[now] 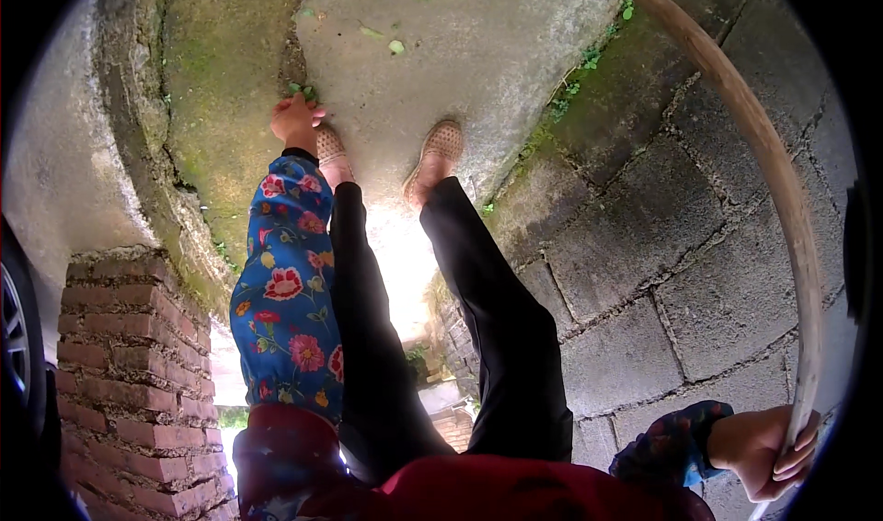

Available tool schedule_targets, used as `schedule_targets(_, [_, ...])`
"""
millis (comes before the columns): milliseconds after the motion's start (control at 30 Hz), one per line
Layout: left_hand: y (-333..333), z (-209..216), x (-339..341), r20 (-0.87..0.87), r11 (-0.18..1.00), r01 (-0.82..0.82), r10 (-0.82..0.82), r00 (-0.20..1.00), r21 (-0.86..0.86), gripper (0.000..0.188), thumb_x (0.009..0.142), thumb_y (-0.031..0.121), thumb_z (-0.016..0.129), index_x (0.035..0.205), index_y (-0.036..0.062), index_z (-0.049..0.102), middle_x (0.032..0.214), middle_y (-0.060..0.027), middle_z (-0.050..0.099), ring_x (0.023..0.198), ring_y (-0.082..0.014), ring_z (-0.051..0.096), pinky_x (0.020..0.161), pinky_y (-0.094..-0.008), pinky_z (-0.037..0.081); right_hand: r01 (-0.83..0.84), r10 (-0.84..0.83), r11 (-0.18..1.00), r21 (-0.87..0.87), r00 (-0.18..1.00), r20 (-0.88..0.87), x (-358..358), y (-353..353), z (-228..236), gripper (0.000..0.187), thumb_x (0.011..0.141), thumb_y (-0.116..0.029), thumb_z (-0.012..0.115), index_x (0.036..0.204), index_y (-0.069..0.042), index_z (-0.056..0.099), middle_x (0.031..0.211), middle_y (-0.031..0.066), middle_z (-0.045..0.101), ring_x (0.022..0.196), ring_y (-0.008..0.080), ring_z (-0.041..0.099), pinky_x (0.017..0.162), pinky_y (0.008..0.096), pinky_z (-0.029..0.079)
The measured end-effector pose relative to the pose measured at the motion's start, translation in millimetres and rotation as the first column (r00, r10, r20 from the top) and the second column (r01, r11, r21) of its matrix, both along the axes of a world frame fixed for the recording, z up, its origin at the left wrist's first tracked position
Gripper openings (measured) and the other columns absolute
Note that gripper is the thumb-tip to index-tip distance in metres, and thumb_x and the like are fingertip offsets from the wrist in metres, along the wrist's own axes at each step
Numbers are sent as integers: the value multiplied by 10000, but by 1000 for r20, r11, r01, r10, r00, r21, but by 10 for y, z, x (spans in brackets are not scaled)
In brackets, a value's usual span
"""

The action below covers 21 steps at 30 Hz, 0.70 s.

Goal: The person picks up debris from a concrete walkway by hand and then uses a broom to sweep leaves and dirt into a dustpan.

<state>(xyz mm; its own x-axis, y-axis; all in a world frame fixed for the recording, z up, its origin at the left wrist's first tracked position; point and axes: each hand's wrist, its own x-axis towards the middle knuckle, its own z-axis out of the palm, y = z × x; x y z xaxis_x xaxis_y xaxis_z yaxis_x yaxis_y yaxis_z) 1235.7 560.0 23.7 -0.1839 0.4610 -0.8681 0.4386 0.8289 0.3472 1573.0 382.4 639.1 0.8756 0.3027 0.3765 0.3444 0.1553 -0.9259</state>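
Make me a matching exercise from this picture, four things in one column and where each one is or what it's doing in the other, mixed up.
Things:
1. left hand
2. right hand
3. brick pillar
4. block wall

Places or states:
A. gripping the long wooden handle
B. lower left of the picture
C. down at the small weed in the concrete crack
D. right side, behind the handle

Pairs: 1-C, 2-A, 3-B, 4-D

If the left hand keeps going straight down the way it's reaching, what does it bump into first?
The left hand reaches down to the concrete ground, right at a small green weed growing in a crack. It would probably meet that weed first, then the concrete. It may already be touching the plant; depth is hard to judge.
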Motion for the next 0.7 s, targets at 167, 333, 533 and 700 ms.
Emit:
schedule_targets(167, [96, 99, 19, -35, 932, 276, -292, 956, -236, 207, 783, 234, 571, 802, 28, 565, 640, -82, 617, 460, -204, 601, 357, -305, 428, 107, -107, 994, 7, 993, 41, -61, -129, -101, 141, 652, -60, 397, 535, -110, 458, 413, -13, 408, 360, 99, 380, 515, 236, 338])
schedule_targets(333, [232, 115, 85, -57, 860, 411, -447, 893, -303, 274, 776, 306, 545, 775, 36, 588, 690, -73, 639, 458, -190, 593, 364, -307, 400, 81, -83, 993, 83, 996, 24, -123, -214, -200, 145, 642, -27, 406, 537, -107, 465, 426, -3, 420, 378, 100, 397, 534, 241, 346])
schedule_targets(533, [366, 209, 43, 10, 855, 491, -496, 868, -168, 245, 755, 258, 537, 765, 16, 571, 608, -75, 604, 412, -176, 560, 345, -292, 376, 163, -165, 979, 121, 986, 6, -301, -164, -389, 87, 653, -4, 465, 664, -88, 482, 460, -38, 412, 431, 89, 406, 570, 215, 334])
schedule_targets(700, [594, 910, 107, 308, 975, 219, -199, 930, -30, 240, 790, 162, 581, 971, 40, 481, 658, -98, 602, 485, -176, 582, 394, -266, 410, 56, -61, 994, -89, 997, -52, -503, -174, -523, 75, 781, -87, 532, 808, -104, 464, 530, -23, 428, 501, 109, 456, 572, 288, 339])
